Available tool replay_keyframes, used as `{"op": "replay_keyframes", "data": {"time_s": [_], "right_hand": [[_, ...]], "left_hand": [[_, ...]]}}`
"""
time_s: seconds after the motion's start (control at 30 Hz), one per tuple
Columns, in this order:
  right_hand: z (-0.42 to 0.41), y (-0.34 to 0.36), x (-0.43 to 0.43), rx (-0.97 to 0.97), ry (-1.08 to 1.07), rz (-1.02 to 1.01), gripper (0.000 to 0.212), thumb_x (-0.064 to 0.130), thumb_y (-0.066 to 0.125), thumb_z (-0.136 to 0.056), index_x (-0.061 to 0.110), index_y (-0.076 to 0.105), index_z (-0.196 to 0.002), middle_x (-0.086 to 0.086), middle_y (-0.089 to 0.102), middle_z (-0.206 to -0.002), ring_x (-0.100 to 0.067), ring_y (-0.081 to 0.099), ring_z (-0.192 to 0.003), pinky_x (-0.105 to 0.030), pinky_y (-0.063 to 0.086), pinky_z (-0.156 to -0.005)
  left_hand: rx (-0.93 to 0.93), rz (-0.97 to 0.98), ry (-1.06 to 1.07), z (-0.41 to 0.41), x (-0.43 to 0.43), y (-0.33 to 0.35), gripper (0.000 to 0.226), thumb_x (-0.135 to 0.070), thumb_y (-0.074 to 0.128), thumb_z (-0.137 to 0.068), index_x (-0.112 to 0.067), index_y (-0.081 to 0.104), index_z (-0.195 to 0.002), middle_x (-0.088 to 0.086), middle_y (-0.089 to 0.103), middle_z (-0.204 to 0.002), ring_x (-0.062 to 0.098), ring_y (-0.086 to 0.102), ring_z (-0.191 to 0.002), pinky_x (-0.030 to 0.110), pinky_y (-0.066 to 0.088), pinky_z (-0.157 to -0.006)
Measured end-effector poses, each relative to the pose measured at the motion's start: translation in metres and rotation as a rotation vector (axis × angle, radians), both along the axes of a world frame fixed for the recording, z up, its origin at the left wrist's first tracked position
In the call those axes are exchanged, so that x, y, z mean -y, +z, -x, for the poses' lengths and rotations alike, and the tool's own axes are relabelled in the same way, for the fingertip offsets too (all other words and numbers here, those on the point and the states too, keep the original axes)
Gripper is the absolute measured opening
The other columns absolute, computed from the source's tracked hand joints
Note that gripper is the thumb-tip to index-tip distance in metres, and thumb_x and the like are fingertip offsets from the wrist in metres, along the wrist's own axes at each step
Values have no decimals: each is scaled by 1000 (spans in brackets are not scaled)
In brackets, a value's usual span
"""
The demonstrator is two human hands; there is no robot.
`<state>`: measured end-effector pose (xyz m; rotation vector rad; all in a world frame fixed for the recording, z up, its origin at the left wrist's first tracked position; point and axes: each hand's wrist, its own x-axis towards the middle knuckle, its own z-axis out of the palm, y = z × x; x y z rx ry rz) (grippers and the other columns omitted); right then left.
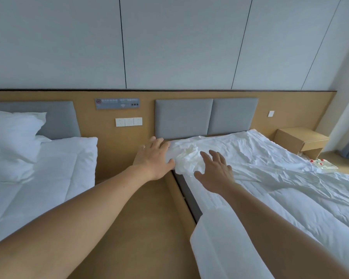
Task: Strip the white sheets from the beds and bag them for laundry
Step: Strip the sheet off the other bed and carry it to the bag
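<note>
A wrinkled white sheet (pixel 266 158) covers the right bed, bunched up at its near head corner (pixel 186 158). My left hand (pixel 153 158) reaches to that corner from the aisle side, fingers spread and touching the sheet's edge. Just right of the bunch, my right hand (pixel 216 172) hovers over the sheet with its fingers apart, holding nothing. The left bed (pixel 38 178) still carries a white duvet and a white pillow (pixel 10 141). A white quilted pad (pixel 240 218) shows on the right bed under my right forearm. No laundry bag is in view.
A wooden floor aisle (pixel 141 228) runs between the two beds. Grey headboard pads (pixel 206 117) and a wooden wall panel with sockets (pixel 128 121) stand behind. A wooden nightstand (pixel 302 139) sits at the far right, with a clear tray holding red-capped items (pixel 322 164) near it.
</note>
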<state>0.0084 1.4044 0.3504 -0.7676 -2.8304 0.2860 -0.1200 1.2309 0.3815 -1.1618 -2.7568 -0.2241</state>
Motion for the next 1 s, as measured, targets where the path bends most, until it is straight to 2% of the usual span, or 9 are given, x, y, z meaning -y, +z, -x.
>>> {"op": "replay_keyframes", "data": {"time_s": [0.2,0.57,0.8,1.0], "right_hand": [[117,-9,-100,-29,1,35,76,47,52,-95,30,13,-158,-1,6,-166,-23,0,-153,-54,19,-119],[310,-10,-227,-5,35,7,73,48,51,-94,29,17,-156,-2,8,-165,-23,0,-153,-54,24,-116],[443,-41,-296,60,-104,22,74,47,52,-93,30,17,-156,-1,7,-165,-22,-1,-152,-53,22,-115],[521,-49,-351,57,-245,68,74,48,52,-94,30,16,-157,-1,6,-166,-23,-3,-153,-54,19,-117]], "left_hand": [[8,16,19,108,-93,-11,67,-53,35,-100,-25,17,-158,2,8,-168,22,-2,-155,48,16,-121],[39,41,-1,300,-235,-19,68,-55,34,-101,-23,15,-159,3,8,-168,24,-1,-155,50,19,-120],[58,13,-115,465,-320,-46,68,-54,36,-100,-22,19,-157,4,14,-166,23,4,-154,46,20,-120],[88,65,-250,568,-406,-50,69,-53,36,-98,-21,21,-157,4,17,-166,23,7,-153,46,20,-119]]}}
